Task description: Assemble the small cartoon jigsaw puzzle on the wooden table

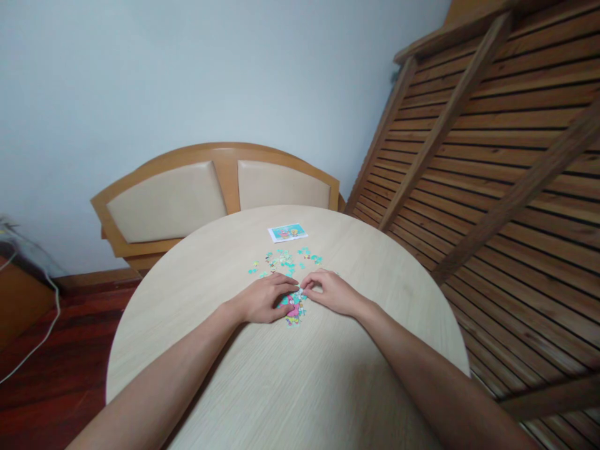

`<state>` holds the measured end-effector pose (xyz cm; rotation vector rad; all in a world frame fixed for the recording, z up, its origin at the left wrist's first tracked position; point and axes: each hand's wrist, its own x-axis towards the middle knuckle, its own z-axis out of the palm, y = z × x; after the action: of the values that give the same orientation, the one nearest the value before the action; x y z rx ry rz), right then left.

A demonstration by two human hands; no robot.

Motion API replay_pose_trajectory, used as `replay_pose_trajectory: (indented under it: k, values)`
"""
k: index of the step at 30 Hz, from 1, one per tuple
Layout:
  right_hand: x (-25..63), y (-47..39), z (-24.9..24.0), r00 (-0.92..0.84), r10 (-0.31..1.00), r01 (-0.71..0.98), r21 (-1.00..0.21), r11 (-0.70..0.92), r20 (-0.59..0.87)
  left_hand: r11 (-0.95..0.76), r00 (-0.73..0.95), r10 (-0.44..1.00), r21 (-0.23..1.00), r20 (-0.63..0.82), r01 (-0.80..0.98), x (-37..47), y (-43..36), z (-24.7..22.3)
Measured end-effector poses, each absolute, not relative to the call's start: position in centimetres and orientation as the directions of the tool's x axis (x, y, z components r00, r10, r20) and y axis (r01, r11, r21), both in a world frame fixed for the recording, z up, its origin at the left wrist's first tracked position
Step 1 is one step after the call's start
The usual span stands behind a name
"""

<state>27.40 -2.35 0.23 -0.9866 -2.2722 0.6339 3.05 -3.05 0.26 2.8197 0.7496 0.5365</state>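
Note:
A partly joined jigsaw puzzle (293, 307) with a pink cartoon figure lies on the round table. My left hand (268, 298) rests on its left side, fingers stretched over the joined pieces and thumb along the lower left. At the puzzle's upper right, my right hand (329, 290) has thumb and forefinger pinched on a small pale puzzle piece (300, 291), right by the left fingertips. Just beyond the hands, several loose puzzle pieces (281, 258), mostly turquoise, are scattered. Part of the joined puzzle is hidden under my left hand.
A picture card (287, 232) with cartoon figures on turquoise lies farther back on the pale round table (375, 281). Behind stands a padded wooden headboard (225, 187) against the wall. Wooden slats (492, 156) lean at the right. A white cable (55, 312) hangs at the left.

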Motion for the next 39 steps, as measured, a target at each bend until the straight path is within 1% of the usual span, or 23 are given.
replay_pose_trajectory:
  k: [5,12,20,28,33,39]
  values:
    - [27.18,-2.21,-0.16,-0.536,0.776,0.554,-0.555,0.621,0.333,-0.859,0.809,0.506,0.257,0.300,0.443,3.03,-3.14,0.41]
    - [26.80,-2.38,-0.16,-0.551,0.760,0.579,-0.499,0.645,0.343,-0.857,0.808,0.510,0.251,0.294,0.450,3.03,-3.27,0.50]
    - [26.93,-2.39,0.00,-0.560,0.753,0.585,-0.479,0.654,0.345,-0.859,0.808,0.508,0.243,0.299,0.450,3.01,-3.19,0.40]
    - [27.16,-2.38,-0.14,-0.601,0.703,0.544,-0.449,0.709,0.381,-0.857,0.812,0.511,0.242,0.281,0.455,3.02,-3.07,0.38]
    - [27.19,-2.47,0.06,-0.606,0.701,0.548,-0.441,0.711,0.376,-0.854,0.813,0.516,0.229,0.268,0.467,2.96,-3.02,0.31]
    - [27.21,-2.54,0.28,-0.604,0.717,0.575,-0.433,0.694,0.348,-0.855,0.812,0.513,0.247,0.278,0.456,2.97,-3.20,0.45]
